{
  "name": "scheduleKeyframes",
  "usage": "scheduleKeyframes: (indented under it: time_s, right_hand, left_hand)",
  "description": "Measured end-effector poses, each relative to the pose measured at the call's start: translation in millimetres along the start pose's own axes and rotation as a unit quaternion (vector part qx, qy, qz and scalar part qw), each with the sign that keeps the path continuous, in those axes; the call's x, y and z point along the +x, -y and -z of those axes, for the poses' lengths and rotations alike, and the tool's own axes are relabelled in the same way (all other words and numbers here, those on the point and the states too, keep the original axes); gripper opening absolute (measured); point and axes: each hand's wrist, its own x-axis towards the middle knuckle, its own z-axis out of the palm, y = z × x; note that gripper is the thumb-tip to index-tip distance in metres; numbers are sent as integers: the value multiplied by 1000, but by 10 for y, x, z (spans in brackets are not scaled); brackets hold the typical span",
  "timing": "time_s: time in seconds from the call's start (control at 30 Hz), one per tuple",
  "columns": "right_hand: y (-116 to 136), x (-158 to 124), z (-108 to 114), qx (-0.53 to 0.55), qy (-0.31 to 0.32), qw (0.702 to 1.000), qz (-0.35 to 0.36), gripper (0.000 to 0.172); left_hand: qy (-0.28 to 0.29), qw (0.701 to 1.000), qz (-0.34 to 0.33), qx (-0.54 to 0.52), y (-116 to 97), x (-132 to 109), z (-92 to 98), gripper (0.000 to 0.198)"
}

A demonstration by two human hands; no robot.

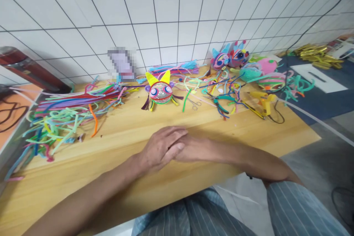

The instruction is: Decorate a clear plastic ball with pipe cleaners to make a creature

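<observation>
My left hand (pixel 163 146) lies over my right hand (pixel 186 149) near the front of the wooden table, its fingers closed across the back of that hand. The fingers of my right hand are hidden underneath. Beyond them stands a round decorated craft figure (pixel 161 94) with yellow pointed ears, big eyes and dark tassels, touched by neither hand. To its right are a green pipe cleaner (pixel 187 100), small scissors (pixel 195 104) and teal-handled pliers (pixel 219 99).
Pipe cleaners (pixel 74 99) are heaped at the left, near a dark red flask (pixel 30 70). At the right are a yellow glue gun (pixel 262 101) with a cord and more decorated figures (pixel 221 59). A white tiled wall (pixel 163 7) bounds the back.
</observation>
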Motion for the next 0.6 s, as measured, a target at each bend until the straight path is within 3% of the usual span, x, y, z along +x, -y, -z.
scheduleKeyframes:
  time_s: [0.13,0.23,0.33,0.47,0.6]
  right_hand:
    - [58,-111,23,7,66,981,184,33]
    - [5,-81,86,-71,39,964,255,29]
    - [-100,-63,116,-85,-18,954,287,28]
    - [-197,-91,88,-12,-114,946,303,24]
    - [-217,-106,66,29,-127,947,292,17]
  left_hand:
    - [34,988,74,-135,-6,-191,-44,47]
    - [-15,970,141,-195,74,-322,-151,47]
    - [-70,955,173,-229,172,-404,-261,45]
    - [-78,958,150,-230,231,-429,-314,40]
    - [-72,961,139,-226,240,-421,-328,39]
